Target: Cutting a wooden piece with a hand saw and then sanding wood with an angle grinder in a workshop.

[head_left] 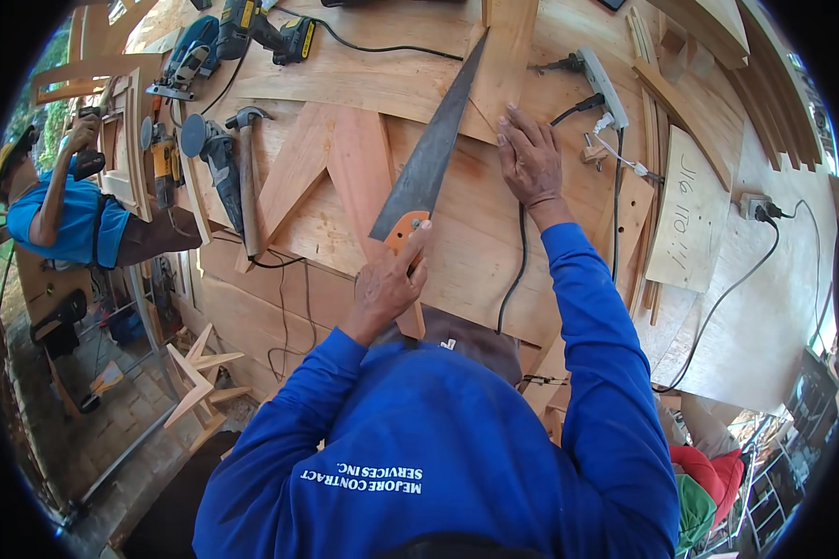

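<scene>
My left hand grips the orange handle of a hand saw. The long dark blade slants up to the right, its tip near a narrow board at the top. My right hand lies with fingers apart on a pale plank, just right of the blade. Under and left of the saw are crossed pinkish wood pieces on the plywood worktop. A black cord runs down past my right hand.
Upper left hold drills, a jigsaw, grinder and hammer. A power strip and plywood offcut sit right. A co-worker in blue holds a tool far left; another person is at lower right.
</scene>
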